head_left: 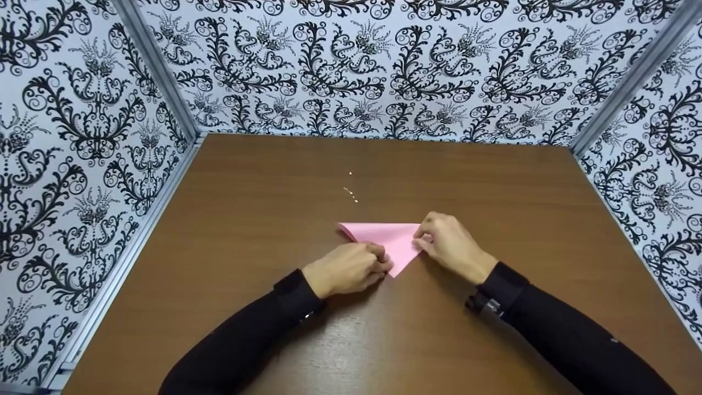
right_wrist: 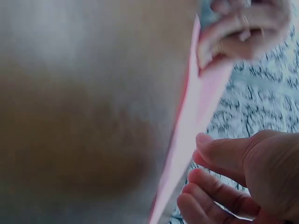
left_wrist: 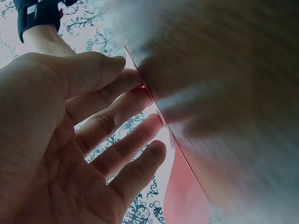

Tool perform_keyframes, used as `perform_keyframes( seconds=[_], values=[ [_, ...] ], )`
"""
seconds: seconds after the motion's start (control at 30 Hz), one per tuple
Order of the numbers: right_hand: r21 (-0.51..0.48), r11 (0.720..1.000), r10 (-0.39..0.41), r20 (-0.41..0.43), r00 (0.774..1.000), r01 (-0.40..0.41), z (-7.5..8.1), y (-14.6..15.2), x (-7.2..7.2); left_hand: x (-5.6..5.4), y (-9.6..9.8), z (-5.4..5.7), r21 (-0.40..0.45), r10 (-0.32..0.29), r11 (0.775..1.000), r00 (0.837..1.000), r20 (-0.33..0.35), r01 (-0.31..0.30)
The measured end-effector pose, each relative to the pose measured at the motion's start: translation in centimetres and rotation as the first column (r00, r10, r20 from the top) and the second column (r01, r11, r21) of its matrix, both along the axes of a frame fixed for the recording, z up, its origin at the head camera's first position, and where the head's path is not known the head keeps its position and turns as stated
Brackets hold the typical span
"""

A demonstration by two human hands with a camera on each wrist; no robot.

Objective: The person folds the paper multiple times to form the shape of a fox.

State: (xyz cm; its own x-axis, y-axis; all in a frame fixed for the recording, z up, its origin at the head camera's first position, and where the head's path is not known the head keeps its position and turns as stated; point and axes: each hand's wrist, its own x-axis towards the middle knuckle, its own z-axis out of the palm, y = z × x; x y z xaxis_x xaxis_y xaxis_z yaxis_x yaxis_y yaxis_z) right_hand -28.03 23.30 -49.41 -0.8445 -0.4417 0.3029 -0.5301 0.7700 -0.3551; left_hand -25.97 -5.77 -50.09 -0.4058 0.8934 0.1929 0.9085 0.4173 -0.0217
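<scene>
Cropped sleeves (head_left: 236,334), left hand (head_left: 348,269) loosely pressing pink paper (head_left: 388,236), right hand (head_left: 451,242), unclear whether pinching

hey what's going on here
A person is working a piece of pink paper on a brown table with both bare hands. It shows as a triangle with its tip towards the person, and its left end curves loosely. The left hand touches it near that tip; the right hand has its fingertips at the right corner.
</scene>
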Motion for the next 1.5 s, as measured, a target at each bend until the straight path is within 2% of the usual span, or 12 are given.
perform_keyframes(
  seconds=[0.23, 0.37, 0.47, 0.6, 0.73, 0.9, 1.0, 1.07, 1.17, 1.27, 1.3, 1.5],
  values=[
    [0.021, 1.0, -0.024, 0.005, 1.0, 0.024, -1.0, -0.2, 0.5, -0.4, 0.1, 0.2, -0.02, 0.002, 1.0, 0.997, 0.074, -0.001],
    [0.01, 1.0, -0.025, -0.018, 1.0, 0.025, -1.1, -0.2, 0.5, -0.8, 0.3, 0.5, -0.007, 0.029, 1.0, 0.986, 0.162, -0.028],
    [0.018, 0.999, -0.032, -0.024, 0.999, 0.032, -1.2, -0.1, 0.5, -1.3, 0.6, 0.8, -0.003, 0.038, 0.999, 0.982, 0.185, -0.038],
    [0.029, 0.999, -0.042, -0.037, 0.998, 0.043, -1.1, 0.0, 0.5, -2.6, 1.6, 1.4, -0.011, 0.035, 0.999, 0.989, 0.146, -0.034],
    [0.035, 0.998, -0.052, -0.032, 0.998, 0.054, -0.9, 0.2, 0.4, -4.2, 2.7, 1.7, -0.022, 0.03, 0.999, 0.997, 0.075, -0.028],
    [0.024, 0.998, -0.049, -0.02, 0.999, 0.049, -1.0, 0.2, 0.6, -5.7, 4.0, 1.4, -0.093, 0.028, 0.995, 0.998, -0.048, -0.033],
    [-0.005, 1.0, -0.021, -0.044, 0.999, 0.021, -1.1, 0.2, 0.5, -6.4, 4.3, 1.0, -0.125, 0.013, 0.992, 0.997, -0.072, -0.022],
    [-0.042, 0.999, 0.012, -0.07, 0.997, -0.015, -1.7, 0.5, 0.2, -6.8, 4.3, 0.8, -0.134, 0.007, 0.991, 0.998, -0.058, -0.015],
    [-0.054, 0.998, 0.027, -0.084, 0.996, -0.031, -1.8, 0.5, 0.1, -7.0, 4.2, 0.6, -0.152, 0.013, 0.988, 0.999, -0.051, -0.02],
    [-0.034, 0.999, 0.002, -0.063, 0.998, -0.004, -1.7, 0.4, 0.0, -7.1, 4.0, 0.7, -0.158, 0.01, 0.987, 0.998, -0.062, -0.02],
    [-0.005, 1.0, -0.021, -0.047, 0.999, 0.021, -1.1, 0.0, 0.4, -7.1, 4.0, 0.7, -0.159, 0.008, 0.987, 0.997, -0.07, -0.019],
    [0.042, 0.997, -0.057, -0.032, 0.998, 0.059, -1.3, -0.1, 0.5, -7.1, 3.4, 0.6, -0.171, -0.009, 0.985, 0.994, -0.109, -0.01]
  ],
)
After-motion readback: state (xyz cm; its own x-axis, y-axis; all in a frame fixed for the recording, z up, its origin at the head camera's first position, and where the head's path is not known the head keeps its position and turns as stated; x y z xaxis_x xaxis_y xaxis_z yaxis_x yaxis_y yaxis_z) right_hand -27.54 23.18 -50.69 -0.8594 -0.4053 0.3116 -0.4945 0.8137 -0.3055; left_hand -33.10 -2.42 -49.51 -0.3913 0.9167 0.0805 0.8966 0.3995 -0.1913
